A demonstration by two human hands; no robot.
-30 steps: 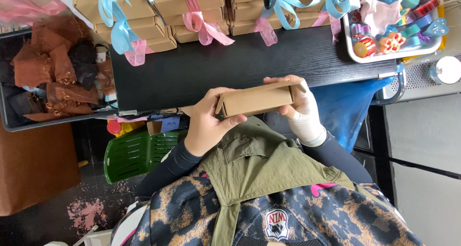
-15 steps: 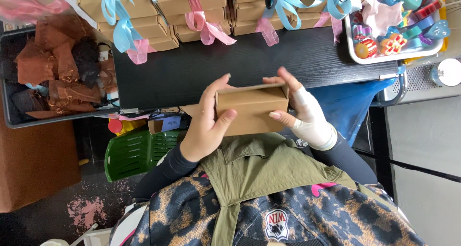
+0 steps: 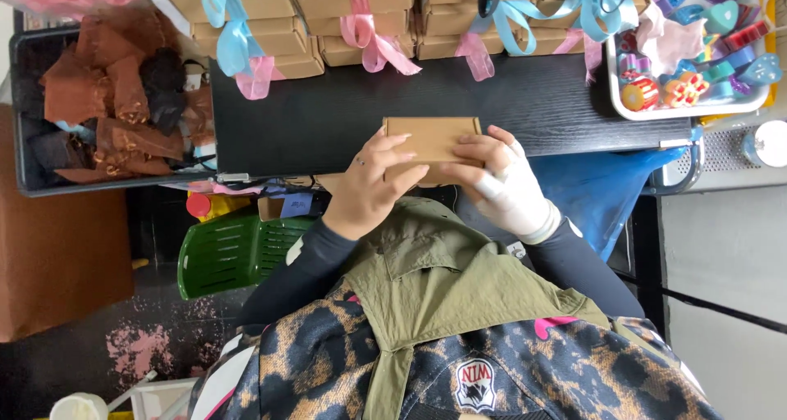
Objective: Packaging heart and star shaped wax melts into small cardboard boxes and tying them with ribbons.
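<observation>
Head view, items as they lie:

1. Box (image 3: 432, 137): plain brown card, flat, broad face up, no ribbon. It sits at the near edge of the table (image 3: 328, 117), between my two hands.
2. Left hand (image 3: 366, 195): bare. It grips the box's left end, fingers curled over the top face and thumb on the near side.
3. Right hand (image 3: 508, 192): wrapped in white. It is closed on the box's right end, fingers laid across the top.
4. Change: a second ago I held the box lower, tilted over my lap, with its long edge towards me. Half a second ago it had turned broad face up. Now it is level and further forward, over the table edge. I cannot tell whether it rests on the table. I judge the box is closed and squared up, with both hands steadying it.
5. Stacked boxes (image 3: 361, 47): same brown card, tied with blue and pink ribbons, in a row along the far side of the table, well apart from my box.
6. Tray (image 3: 689, 113): white, far right, holding small coloured pieces.
7. Bin (image 3: 25, 108): dark, left of the table, full of brown and black cloth.
8. Crate (image 3: 234, 252): green, slatted, below the table on my left.
9. Bag (image 3: 590, 199): blue, just beside my right wrist.
</observation>
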